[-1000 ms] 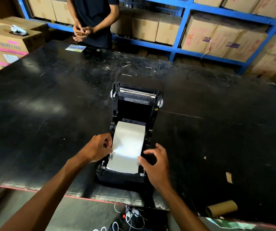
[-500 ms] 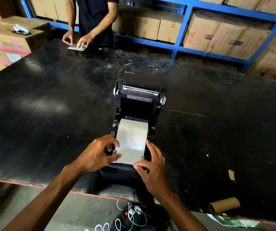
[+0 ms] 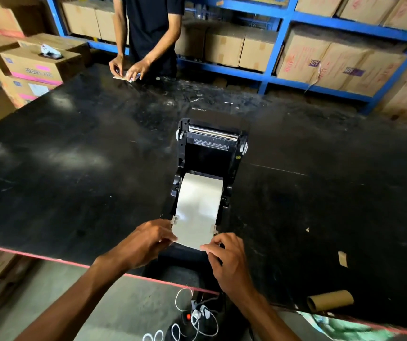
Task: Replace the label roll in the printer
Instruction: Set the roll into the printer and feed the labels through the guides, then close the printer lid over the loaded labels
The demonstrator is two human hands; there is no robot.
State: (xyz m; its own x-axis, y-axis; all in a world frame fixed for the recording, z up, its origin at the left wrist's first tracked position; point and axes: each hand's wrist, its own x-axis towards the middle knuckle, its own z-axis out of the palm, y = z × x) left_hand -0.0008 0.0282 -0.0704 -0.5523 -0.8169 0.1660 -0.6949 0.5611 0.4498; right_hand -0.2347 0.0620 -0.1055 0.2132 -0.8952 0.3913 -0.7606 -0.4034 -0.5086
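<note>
A black label printer (image 3: 210, 153) stands open on the black table (image 3: 74, 168), its lid tilted back. A white label strip (image 3: 198, 207) runs from the roll inside the printer out over the front. My left hand (image 3: 146, 242) pinches the strip's left front corner. My right hand (image 3: 227, 254) pinches its right front corner. Both hands hold the strip's end just past the two small guides at the printer's front. An empty brown cardboard core (image 3: 330, 300) lies at the table's near right edge.
A person in a black shirt (image 3: 153, 28) stands at the table's far side, handling a small card (image 3: 127, 76). Cardboard boxes (image 3: 40, 65) are stacked at the left and fill the blue shelves (image 3: 283, 18) behind. White cables (image 3: 192, 316) lie on the floor below.
Both my hands have closed on the strip's front corners and drawn its end toward me. The person across the table has lowered both hands onto the card.
</note>
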